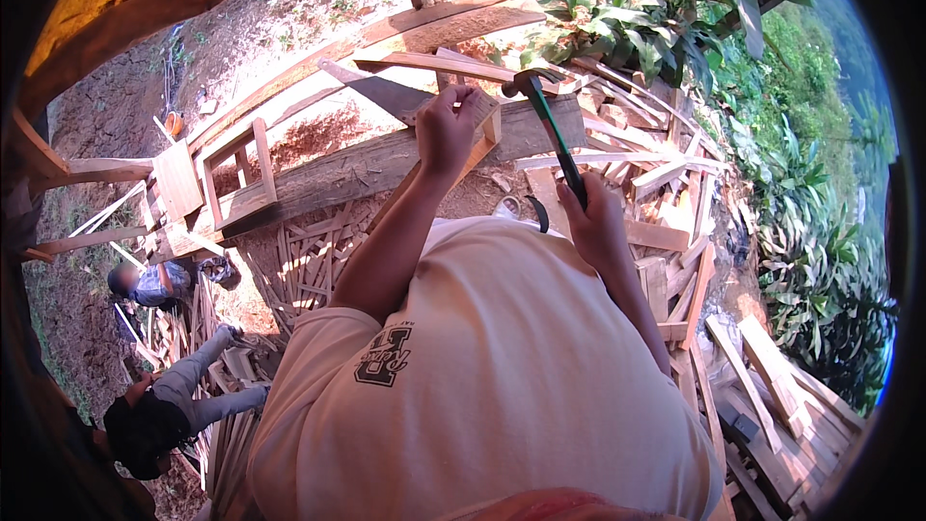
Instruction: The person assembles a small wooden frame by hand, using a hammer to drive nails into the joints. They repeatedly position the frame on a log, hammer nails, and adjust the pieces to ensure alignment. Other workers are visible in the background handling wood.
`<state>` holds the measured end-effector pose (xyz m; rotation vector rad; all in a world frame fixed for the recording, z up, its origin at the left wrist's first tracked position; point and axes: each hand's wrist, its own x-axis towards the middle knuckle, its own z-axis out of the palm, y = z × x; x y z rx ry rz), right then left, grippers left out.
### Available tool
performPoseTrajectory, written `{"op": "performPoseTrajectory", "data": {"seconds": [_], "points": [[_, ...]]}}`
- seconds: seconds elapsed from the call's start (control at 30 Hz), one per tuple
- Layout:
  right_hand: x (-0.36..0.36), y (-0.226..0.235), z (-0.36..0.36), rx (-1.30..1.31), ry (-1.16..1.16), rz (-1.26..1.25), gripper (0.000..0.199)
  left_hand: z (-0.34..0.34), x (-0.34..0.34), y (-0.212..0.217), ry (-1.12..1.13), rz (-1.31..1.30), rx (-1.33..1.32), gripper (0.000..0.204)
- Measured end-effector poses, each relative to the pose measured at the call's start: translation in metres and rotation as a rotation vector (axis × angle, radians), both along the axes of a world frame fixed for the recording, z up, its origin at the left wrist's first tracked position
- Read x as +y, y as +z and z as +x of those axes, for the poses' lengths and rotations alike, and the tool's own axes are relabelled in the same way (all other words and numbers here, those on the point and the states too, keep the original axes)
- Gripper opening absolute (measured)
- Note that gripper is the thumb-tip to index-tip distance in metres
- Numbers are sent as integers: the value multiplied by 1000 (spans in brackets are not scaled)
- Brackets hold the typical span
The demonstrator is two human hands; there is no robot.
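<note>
Head view: The right hand (596, 217) is gripping the hammer (546, 116) by its dark handle, fingers wrapped fully around it. The hammer head is standing above the right end of the plank (357, 166), beside the left hand (446, 133). The left fingers are curling narrowly together at the top of the light wooden piece (490, 127); whether they are pinching the wood or a small fastener, the view is not showing. This piece is sitting at the plank near its right end, one strip running back toward the body. The saw blade (374, 90) is projecting beyond the plank's far edge, left of that hand.

Progress: The wooden frame (262, 159) is standing toward the plank's left end, its members apparently joined. The handheld piece is forming a corner; whether that joint is fastened, and how much work is remaining, cannot be told.
</note>
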<state>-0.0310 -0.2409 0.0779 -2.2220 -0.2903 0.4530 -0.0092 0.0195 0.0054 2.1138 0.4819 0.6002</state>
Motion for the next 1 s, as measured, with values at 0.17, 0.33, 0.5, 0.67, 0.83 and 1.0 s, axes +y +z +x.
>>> {"op": "performPoseTrajectory", "data": {"seconds": [0.17, 0.33, 0.5, 0.67, 0.83, 1.0], "points": [[2, 3, 0, 5, -2, 17, 30, 1, 2, -4, -1, 65, -56, 20], [3, 0, 0, -40, 6, 36, 31, 0, 3, -4, -17, 64, -63, 20], [5, 3, 0, -44, 15, 16, 32, 0, -2, 0, -2, -18, -65, 14], [5, 8, -1, -13, 33, -20, 32, 1, -2, -2, -2, -4, -70, 15], [6, 9, 0, -34, 19, -19, 29, 1, 1, -3, -12, 60, -66, 15], [18, 38, 3, -135, 57, -67, 25, 3, 3, -2, -34, 97, -67, 16]]}}
